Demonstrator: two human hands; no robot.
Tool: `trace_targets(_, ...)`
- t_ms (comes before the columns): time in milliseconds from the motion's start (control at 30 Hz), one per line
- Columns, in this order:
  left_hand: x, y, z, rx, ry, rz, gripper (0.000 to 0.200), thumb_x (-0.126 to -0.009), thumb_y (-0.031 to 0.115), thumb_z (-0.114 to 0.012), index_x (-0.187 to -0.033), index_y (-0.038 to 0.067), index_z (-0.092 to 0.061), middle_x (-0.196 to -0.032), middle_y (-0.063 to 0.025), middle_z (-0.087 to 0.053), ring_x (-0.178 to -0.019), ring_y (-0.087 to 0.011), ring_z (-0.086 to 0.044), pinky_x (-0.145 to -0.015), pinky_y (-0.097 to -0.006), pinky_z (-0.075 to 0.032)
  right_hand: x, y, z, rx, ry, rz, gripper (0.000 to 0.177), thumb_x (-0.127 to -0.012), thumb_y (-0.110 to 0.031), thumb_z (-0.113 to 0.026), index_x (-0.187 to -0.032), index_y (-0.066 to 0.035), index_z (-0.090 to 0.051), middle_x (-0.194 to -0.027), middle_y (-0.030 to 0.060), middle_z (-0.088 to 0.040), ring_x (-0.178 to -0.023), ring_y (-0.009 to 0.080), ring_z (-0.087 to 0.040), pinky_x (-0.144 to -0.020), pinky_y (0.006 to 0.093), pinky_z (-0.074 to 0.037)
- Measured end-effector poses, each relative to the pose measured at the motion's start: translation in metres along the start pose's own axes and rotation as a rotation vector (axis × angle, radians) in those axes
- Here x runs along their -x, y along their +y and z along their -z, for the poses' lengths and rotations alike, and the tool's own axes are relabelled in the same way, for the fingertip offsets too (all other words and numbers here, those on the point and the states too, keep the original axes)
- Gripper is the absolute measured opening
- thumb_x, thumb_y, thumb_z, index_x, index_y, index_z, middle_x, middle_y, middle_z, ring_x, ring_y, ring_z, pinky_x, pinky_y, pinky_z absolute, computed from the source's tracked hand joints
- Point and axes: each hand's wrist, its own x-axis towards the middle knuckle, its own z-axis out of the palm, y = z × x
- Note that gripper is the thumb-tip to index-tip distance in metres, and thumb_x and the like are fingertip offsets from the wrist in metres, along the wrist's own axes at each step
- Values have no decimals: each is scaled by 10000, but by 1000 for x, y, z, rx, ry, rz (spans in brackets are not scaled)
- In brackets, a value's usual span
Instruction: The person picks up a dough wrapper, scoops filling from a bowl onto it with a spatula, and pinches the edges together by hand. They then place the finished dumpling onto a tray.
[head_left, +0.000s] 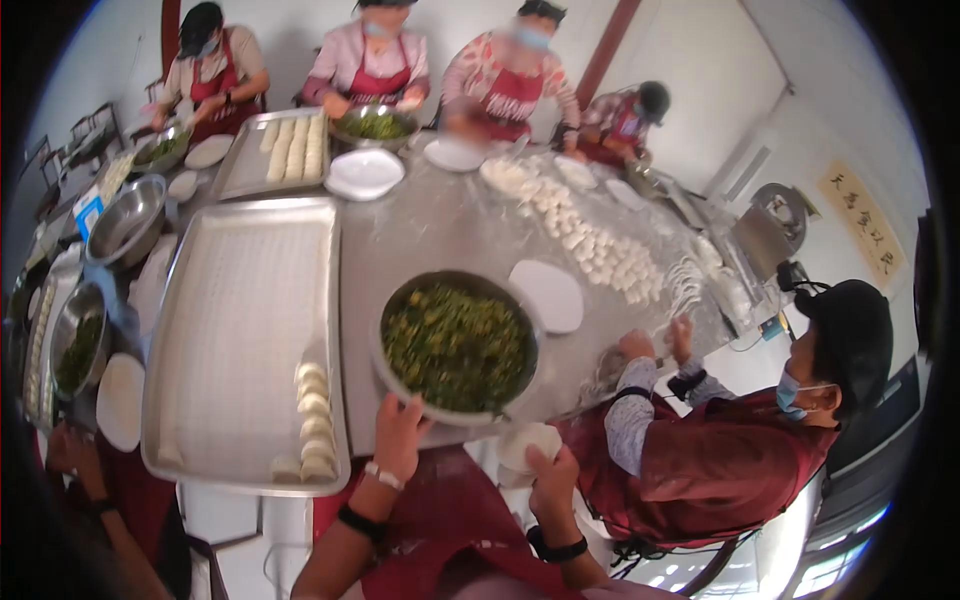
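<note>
My left hand (397, 437) is at the near left rim of a large metal bowl (382, 368), its fingers closed on the edge. Chopped green filling with yellow bits (458, 338) fills the bowl. Just right of the bowl, at the table's near edge, a round white dough wrapper (528, 446) is pinched in my right hand (553, 482). A large metal tray (230, 300) lies to the left of the bowl. A row of folded dumplings (316, 425) runs along its right side, with a single one in the near left corner.
Beyond the bowl lie a white plate (547, 296) and many dough pieces (600, 250) on the floury metal table (430, 220). A co-worker (740, 430) sits close on my right, hands over the table. Several people work across it, near another dumpling tray (240, 160). An arm (90, 470) shows at my left.
</note>
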Motion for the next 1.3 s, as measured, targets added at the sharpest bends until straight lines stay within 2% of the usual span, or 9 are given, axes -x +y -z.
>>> trace_targets(100,-13,-6,-6,88,9,-35,252,-938,144,-619,-1178,78,-579,-991,-21,-571,-872,-132,-579,-827,-330,-527,12,24,-1,393,-159,-122,382,-814,-78,-745,-1159,48,-639,-1059,103,-709,-953,174,-673,-862,339,-545)
trace_targets(200,24,-1,-5,-557,164,-529,316,-909,48,-617,-1215,-27,-591,-1210,-127,-626,-1076,-208,-627,-864,-296,-533,29,12,-53,245,-426,-202,312,-882,-90,-687,-1161,42,-635,-1055,98,-707,-893,157,-678,-778,308,-566)
trace_targets(433,94,42,20,-984,199,-759,314,-874,9,-608,-1186,-16,-642,-1243,-171,-637,-1126,-314,-627,-941,-377,-509,4,51,-142,271,-698,-76,286,-883,-163,-701,-1118,-5,-662,-996,82,-710,-883,140,-677,-740,317,-564)
trace_targets(533,90,37,14,-976,107,-801,260,-894,-15,-590,-1141,-10,-674,-1183,-168,-662,-1066,-285,-650,-873,-336,-537,-31,115,-168,525,-566,563,353,-849,-177,-701,-1152,-9,-633,-982,213,-695,-842,396,-671,-759,459,-539)
trace_targets(567,94,33,9,-939,57,-755,250,-918,-24,-563,-1143,-22,-673,-1185,-151,-660,-1042,-245,-654,-876,-323,-536,-32,97,-169,721,-621,475,311,-858,-185,-681,-1128,-37,-638,-937,223,-691,-855,433,-655,-752,498,-528)
trace_targets(733,94,35,-30,-851,-358,-542,254,-924,-16,-554,-1147,-28,-675,-1156,-151,-665,-951,-195,-668,-828,-290,-533,-34,58,-129,1005,-535,441,350,-823,-123,-687,-1168,-85,-643,-923,194,-685,-847,420,-649,-735,500,-521)
trace_targets(867,74,23,-96,-845,-692,-541,317,-863,-16,-599,-1171,-7,-673,-1140,-166,-654,-937,-246,-655,-802,-311,-515,-75,114,-88,841,-285,1050,313,-858,-105,-627,-1168,-114,-667,-1011,196,-688,-955,406,-647,-798,470,-535)
trace_targets(1000,32,0,-186,-797,-834,-855,420,-783,-55,-620,-1192,28,-671,-1144,-145,-619,-861,-305,-585,-764,-387,-490,-105,101,-84,733,-314,932,307,-860,-102,-624,-1163,-114,-670,-1007,197,-688,-956,404,-647,-801,467,-534)
trace_targets(1300,-36,-94,-356,-728,-1111,-873,204,-870,90,-590,-1007,77,-741,-811,-160,-683,-815,-374,-628,-739,-458,-485,-121,94,-62,634,-334,773,295,-864,-96,-618,-1152,-113,-678,-997,198,-688,-958,401,-649,-808,460,-534)
